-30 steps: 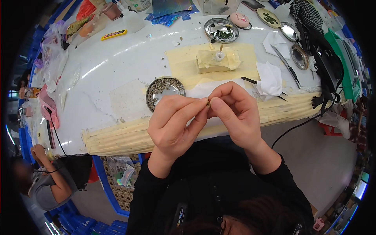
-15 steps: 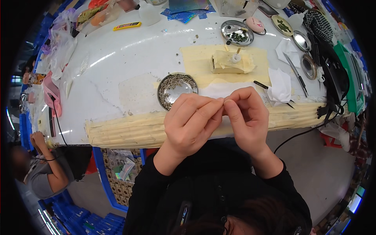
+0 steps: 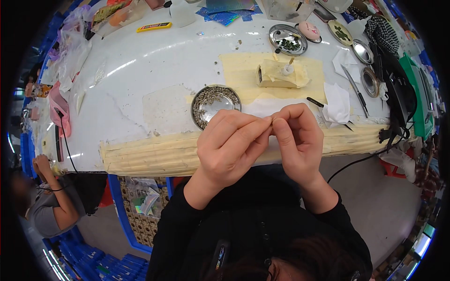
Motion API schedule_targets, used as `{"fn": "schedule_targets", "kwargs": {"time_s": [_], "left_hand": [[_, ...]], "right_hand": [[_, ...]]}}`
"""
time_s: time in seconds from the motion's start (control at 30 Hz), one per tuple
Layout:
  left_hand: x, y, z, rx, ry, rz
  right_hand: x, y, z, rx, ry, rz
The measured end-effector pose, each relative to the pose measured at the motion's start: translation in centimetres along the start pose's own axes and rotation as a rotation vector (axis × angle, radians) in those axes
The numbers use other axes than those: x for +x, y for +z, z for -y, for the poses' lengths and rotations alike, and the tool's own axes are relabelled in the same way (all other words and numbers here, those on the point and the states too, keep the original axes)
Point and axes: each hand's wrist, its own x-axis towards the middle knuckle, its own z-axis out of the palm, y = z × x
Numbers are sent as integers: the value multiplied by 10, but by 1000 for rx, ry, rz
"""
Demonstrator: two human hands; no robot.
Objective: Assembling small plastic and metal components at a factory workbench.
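Note:
My left hand (image 3: 232, 145) and my right hand (image 3: 300, 143) meet above the table's padded front edge, fingertips pinched together. Whatever sits between the fingertips is too small to make out. Just beyond my left hand stands a round metal dish (image 3: 193, 114) holding many tiny greyish-brown pieces. Behind my right hand, a block wrapped in cream tape (image 3: 281, 77) carries a small white cup (image 3: 287, 70) with a stick in it. A pair of black-tipped tweezers (image 3: 315, 101) lies to the right, by a crumpled white tissue (image 3: 336, 105).
An oval metal tray (image 3: 300, 49) with dark green pieces sits at the back right. Nearby lie a knife-like tool (image 3: 355, 89) and round metal lids (image 3: 370, 82). A yellow cutter (image 3: 153, 27) rests at the back. Another person (image 3: 54, 201) works at the far left.
The view has shifted slightly, so the table things appear a little to the right. My hands stay pinched together in nearly the same pose.

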Motion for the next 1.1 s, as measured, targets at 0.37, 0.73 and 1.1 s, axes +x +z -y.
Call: {"fn": "schedule_targets", "kwargs": {"time_s": [0.37,0.73,1.1], "left_hand": [[0,1,0,2,4,2],[1,1,-2,1,0,14],[3,-1,-2,-21,-7,8]], "right_hand": [[-1,0,-2,-289,-214,9],[0,0,1,-10,-28,-2],[3,-2,6,191,141,17]]}}
